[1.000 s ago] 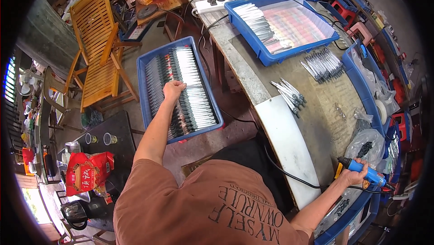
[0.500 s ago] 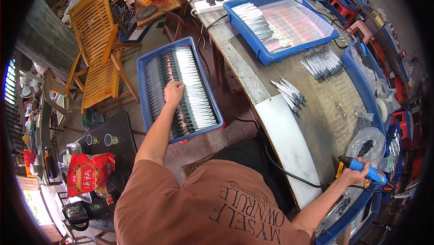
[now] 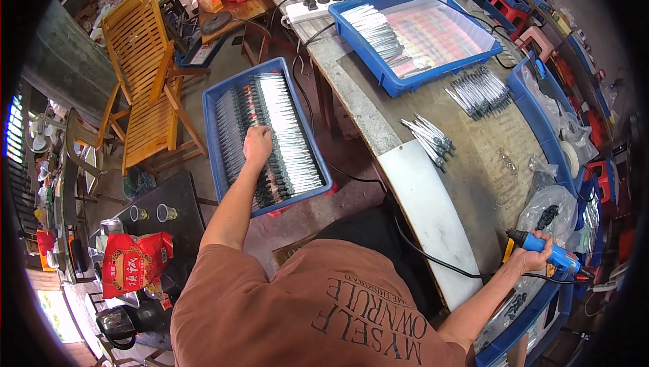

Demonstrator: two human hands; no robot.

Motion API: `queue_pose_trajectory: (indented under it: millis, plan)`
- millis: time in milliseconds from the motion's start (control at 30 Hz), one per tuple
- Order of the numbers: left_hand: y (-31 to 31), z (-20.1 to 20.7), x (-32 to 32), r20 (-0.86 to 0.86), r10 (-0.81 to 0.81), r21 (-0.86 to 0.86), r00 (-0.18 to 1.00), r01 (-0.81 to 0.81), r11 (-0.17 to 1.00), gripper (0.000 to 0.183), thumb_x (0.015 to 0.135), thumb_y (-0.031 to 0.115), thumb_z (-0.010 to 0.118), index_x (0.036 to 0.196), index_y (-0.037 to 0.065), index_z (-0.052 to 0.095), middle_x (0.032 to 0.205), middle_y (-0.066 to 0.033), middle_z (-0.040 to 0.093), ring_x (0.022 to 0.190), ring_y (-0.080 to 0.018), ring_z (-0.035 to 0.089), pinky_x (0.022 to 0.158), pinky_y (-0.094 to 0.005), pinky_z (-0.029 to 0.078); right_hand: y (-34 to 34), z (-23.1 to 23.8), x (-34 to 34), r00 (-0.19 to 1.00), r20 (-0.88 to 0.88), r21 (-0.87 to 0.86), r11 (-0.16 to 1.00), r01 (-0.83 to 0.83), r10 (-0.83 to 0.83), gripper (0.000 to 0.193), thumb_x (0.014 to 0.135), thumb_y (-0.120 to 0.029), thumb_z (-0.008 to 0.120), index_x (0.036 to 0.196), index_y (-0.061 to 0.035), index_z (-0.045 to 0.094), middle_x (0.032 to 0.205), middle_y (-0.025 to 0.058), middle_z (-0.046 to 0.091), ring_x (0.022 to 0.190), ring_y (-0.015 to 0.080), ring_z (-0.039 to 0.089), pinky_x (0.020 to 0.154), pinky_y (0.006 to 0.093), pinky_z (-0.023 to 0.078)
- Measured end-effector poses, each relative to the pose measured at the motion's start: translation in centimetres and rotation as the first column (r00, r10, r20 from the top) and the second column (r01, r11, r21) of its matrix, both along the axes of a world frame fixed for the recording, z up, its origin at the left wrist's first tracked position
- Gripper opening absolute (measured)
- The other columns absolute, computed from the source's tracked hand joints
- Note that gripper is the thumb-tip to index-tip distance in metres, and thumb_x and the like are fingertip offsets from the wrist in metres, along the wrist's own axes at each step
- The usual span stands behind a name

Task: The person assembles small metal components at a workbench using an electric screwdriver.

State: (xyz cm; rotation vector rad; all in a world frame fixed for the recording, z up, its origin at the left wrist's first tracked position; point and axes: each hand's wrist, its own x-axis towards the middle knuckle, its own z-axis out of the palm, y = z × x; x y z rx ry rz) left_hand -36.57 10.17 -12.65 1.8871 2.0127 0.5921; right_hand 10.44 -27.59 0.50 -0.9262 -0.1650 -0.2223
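My left hand (image 3: 257,144) is over a blue tray (image 3: 211,130) on my left, its fingers closed against the packed pieces. The hand hides whatever is pinched in it. Thin silver rods with dark ends (image 3: 287,133) fill the tray in close rows. Out to the right, my right hand (image 3: 532,257) is wrapped round a blue electric screwdriver (image 3: 560,256) with a black nose pointing left. Its black cord runs back across the table edge. On the worktable (image 3: 476,157), a small fanned pile of similar rods (image 3: 428,138) lies by a white board (image 3: 429,211).
Another bundle of rods (image 3: 478,91) lies farther back. Beyond it sits a blue tray (image 3: 405,86) with rods inside, near a white power strip (image 3: 307,12). Clear plastic bags (image 3: 547,208) are at the table's right. A wooden folding chair (image 3: 145,83) stands at the left; cables hang between tray and table.
The view has shifted slightly. My left hand is still at the rods in the tray, a touch lower in the picture. My right hand keeps hold of the screwdriver in about the same place.
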Motion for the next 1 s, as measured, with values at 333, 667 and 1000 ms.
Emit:
queue_pose_trajectory:
  millis: [333, 667, 1000]
  plan:
    - [-2.4, 5.2, 5.4, 0.02, -0.474, 0.551, 0.88, 0.386, 0.74, 0.018, 0.07, 0.004, 0.055, 0.087, 0.001, 0.052, 0.088, -0.0136, 0.049, 0.084, -0.0272, 0.048, 0.073, -0.0332, 0.039, 0.9, 0.8, -1.2, 1.0, 0.009, 0.025, 0.999, -0.028, 0.027, 0.028, 0.069, -0.009, 0.054, 0.094, -0.0007, 0.042, 0.068, 0.0085, 0.047, 0.054, 0.0194, 0.045, 0.053, 0.0314, 0.04]
    - [-6.0, 12.9, 22.4, -0.064, -0.956, 0.459, 0.285, 0.859, 0.226, 0.017, 0.069, 0.007, 0.056, 0.085, 0.004, 0.052, 0.083, -0.0093, 0.053, 0.079, -0.0267, 0.05, 0.068, -0.0343, 0.041, 1.9, 2.5, -2.9, 0.999, -0.045, 0.016, 0.999, 0.03, -0.029, 0.029, 0.068, -0.009, 0.051, 0.094, -0.0017, 0.041, 0.064, 0.0071, 0.044, 0.054, 0.0189, 0.045, 0.052, 0.0304, 0.039]
    - [-5.8, 12.5, 27.2, -0.182, -0.976, 0.178, 0.121, 0.98, 0.088, 0.018, 0.067, 0.007, 0.058, 0.083, 0.004, 0.051, 0.08, -0.0101, 0.052, 0.083, -0.0279, 0.049, 0.07, -0.0362, 0.04, 2.0, 2.9, -3.0, 0.999, -0.039, 0.043, 0.999, 0.029, -0.027, 0.029, 0.067, -0.01, 0.052, 0.093, -0.002, 0.041, 0.064, 0.0074, 0.045, 0.051, 0.0182, 0.046, 0.048, 0.0288, 0.038]
